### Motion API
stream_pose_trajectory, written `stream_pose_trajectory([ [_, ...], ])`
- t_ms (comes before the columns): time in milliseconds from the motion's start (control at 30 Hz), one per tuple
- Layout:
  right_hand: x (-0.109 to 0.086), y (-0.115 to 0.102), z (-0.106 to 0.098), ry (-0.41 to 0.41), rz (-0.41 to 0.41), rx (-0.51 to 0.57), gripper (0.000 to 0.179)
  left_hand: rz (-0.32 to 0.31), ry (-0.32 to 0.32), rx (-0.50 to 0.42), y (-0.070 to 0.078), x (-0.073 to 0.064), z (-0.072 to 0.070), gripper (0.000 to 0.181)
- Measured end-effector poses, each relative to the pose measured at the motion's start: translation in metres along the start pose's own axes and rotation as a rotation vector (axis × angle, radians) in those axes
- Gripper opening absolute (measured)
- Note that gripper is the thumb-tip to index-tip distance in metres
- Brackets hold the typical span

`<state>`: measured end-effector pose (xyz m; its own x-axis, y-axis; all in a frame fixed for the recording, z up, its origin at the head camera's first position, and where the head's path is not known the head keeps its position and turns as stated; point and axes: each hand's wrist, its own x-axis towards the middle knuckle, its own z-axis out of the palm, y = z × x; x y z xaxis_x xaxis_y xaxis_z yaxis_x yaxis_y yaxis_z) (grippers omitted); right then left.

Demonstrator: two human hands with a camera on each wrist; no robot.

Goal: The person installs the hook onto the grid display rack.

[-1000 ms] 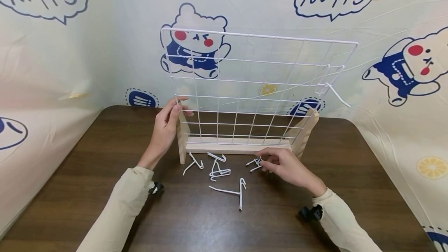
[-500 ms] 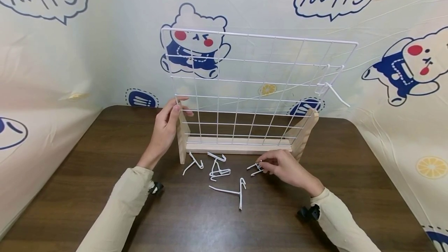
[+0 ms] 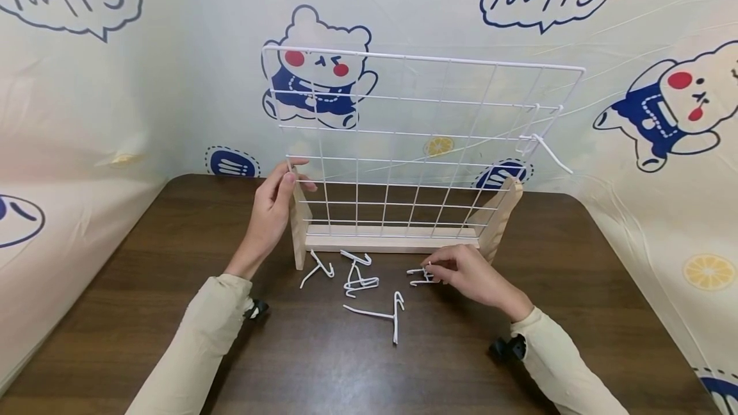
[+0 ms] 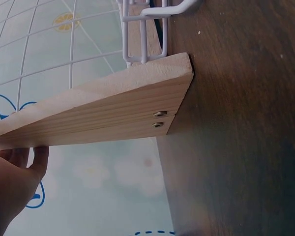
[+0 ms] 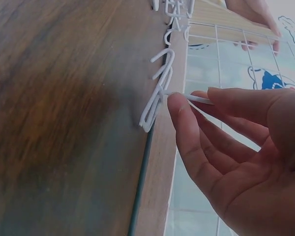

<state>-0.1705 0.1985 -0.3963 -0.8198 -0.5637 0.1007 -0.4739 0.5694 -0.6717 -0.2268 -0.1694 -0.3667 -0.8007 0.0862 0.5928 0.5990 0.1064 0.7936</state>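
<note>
A white wire grid stands in a wooden base. My left hand holds the upper end of the base's left side piece, beside the grid's edge; in the left wrist view, fingers reach behind that wood. Low in front of the base, my right hand pinches a white metal hook by its thin arm between thumb and fingers. The right wrist view shows its bent wire end pointing away from the fingertips. Another white hook hangs on the grid's right side.
Several white hooks lie on the brown table before the base: one at left, an overlapping cluster and a long one nearer the front. Patterned cloth hangs behind and at both sides.
The pinched hook has turned slightly in my right fingers, its prongs now more level. My left hand keeps its place on the wooden side piece. The head view has shifted a little.
</note>
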Motion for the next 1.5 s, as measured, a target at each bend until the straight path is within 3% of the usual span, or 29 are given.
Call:
stream_pose_trajectory([
  [167, -0.001, 0.000, -0.002, 0.024, -0.028, -0.002, 0.010, -0.002, 0.000, 0.005, 0.013, 0.000, 0.003, 0.034],
  [300, -0.002, -0.002, -0.004, 0.036, -0.027, -0.002, 0.009, 0.000, 0.000, 0.009, 0.012, 0.000, 0.003, 0.034],
  [400, -0.002, -0.003, -0.006, 0.041, -0.021, -0.004, 0.009, 0.001, -0.001, 0.011, 0.000, 0.001, 0.001, 0.035],
  [1067, -0.009, -0.024, -0.020, 0.064, -0.006, 0.030, 0.011, 0.015, 0.001, 0.013, 0.001, 0.002, 0.002, 0.034],
  [1300, -0.012, -0.030, -0.027, 0.105, -0.007, -0.005, 0.007, 0.019, 0.005, 0.009, -0.001, 0.002, 0.002, 0.034],
  [1400, -0.014, -0.032, -0.030, 0.116, -0.010, 0.056, 0.010, 0.022, 0.010, 0.006, -0.001, 0.001, 0.002, 0.035],
  [1500, -0.014, -0.034, -0.032, 0.105, -0.021, 0.197, 0.015, 0.023, 0.017, 0.005, -0.001, 0.000, 0.002, 0.035],
])
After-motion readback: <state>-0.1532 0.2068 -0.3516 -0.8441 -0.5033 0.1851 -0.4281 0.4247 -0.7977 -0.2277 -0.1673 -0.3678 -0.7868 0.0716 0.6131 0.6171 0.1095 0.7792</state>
